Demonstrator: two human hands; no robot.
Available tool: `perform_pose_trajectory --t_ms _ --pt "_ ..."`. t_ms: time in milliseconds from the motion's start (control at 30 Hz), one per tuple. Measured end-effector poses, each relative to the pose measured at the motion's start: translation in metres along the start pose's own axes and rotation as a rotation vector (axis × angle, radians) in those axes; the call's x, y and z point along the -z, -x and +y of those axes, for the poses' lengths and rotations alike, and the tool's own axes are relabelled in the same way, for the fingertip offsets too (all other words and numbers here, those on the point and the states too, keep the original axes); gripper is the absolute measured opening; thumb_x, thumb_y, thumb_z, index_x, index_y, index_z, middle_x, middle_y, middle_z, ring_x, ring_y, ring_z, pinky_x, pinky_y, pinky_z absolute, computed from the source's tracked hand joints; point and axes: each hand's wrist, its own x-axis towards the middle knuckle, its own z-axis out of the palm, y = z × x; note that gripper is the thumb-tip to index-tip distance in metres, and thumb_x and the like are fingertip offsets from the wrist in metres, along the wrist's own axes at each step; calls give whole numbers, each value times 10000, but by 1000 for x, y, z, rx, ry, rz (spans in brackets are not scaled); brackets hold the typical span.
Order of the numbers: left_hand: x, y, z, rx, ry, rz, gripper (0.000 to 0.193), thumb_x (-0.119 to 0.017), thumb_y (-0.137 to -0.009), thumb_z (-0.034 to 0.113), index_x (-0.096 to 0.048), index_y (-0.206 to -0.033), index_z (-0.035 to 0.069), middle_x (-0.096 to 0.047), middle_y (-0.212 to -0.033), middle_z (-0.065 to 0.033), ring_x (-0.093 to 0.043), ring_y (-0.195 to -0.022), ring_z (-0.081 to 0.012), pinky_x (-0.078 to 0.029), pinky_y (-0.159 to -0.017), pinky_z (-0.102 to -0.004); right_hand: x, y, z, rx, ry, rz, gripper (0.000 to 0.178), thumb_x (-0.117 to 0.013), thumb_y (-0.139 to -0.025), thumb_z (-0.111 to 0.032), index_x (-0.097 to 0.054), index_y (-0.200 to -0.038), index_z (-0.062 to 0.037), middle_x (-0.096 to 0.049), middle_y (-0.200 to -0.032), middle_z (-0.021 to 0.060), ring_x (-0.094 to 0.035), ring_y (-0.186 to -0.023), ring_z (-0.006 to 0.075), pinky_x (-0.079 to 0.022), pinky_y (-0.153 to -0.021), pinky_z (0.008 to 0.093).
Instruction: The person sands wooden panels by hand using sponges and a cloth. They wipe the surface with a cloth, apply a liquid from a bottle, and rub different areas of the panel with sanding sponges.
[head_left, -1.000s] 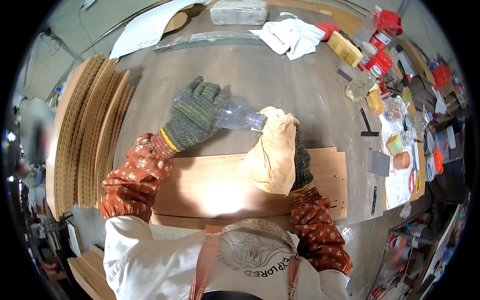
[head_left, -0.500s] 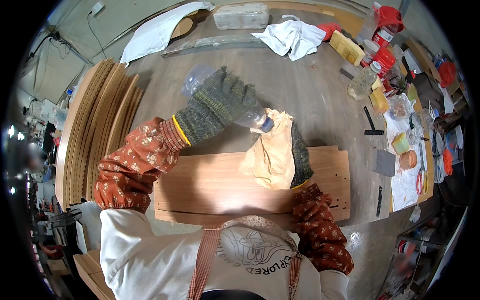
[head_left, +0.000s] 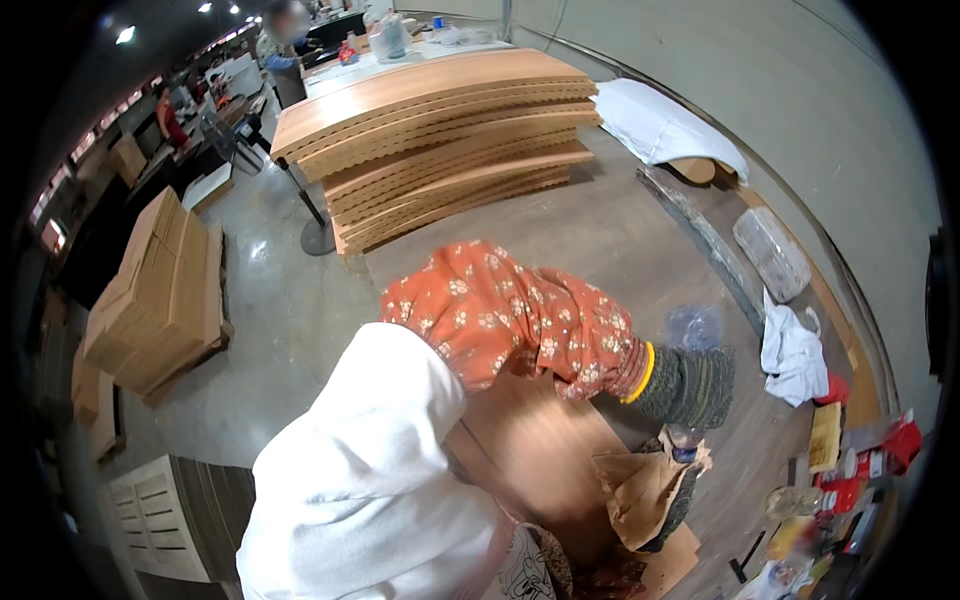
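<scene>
My left hand (head_left: 690,388), in a dark grey-green knit glove with a yellow cuff, is wrapped round a clear plastic bottle (head_left: 693,326). The bottle tilts, its blue-capped neck pointing down onto a crumpled tan sheet (head_left: 630,495), either cloth or paper. Beneath and behind that sheet my gloved right hand (head_left: 676,513) holds it; the fingers are mostly hidden. Under both hands lies a light-brown wooden panel (head_left: 540,440), partly covered by my sleeve.
A tall stack of wooden panels (head_left: 450,110) stands on the grey-brown table (head_left: 620,230). Along the far side lie a wrapped block (head_left: 772,254), a white cloth (head_left: 793,355) and a yellow sponge (head_left: 825,437). Cardboard (head_left: 155,300) is stacked on the floor at left; a person (head_left: 283,60) stands behind.
The view has swung left, so the table appears turned and the panel stack shows at the top. My left hand keeps the bottle tipped at the tan sheet.
</scene>
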Motion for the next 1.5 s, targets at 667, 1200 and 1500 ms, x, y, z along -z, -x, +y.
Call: perform_pose_trajectory --t_ms 667,1200,1500 --pt "-124 -86 -36 597 820 362 289 -694 -764 167 -610 -1007 35 -637 -1016 -125 -609 -881 -221 -488 -777 -347 138 142 -60 -169 -911 808 449 -594 -877 -195 -475 -1270 -16 -585 -1086 117 -599 -933 231 -507 -803 335" --pt "-186 -84 -78 645 1416 295 469 -714 -793 107 -517 -1209 20 -566 -1224 -91 -574 -1015 -186 -470 -881 -318 150 242 -29 -89 -90 1203 465 -714 -806 -67 -517 -1225 -23 -594 -1137 102 -593 -1016 169 -512 -842 289" --pt "-92 -23 156 275 564 238 424 -650 -852 300 -588 -1189 50 -636 -1095 -156 -606 -998 -289 -446 -900 -415 164 195 -2 227 510 753 573 -748 -763 -110 -509 -1281 -56 -550 -1265 133 -494 -1197 253 -415 -999 355"
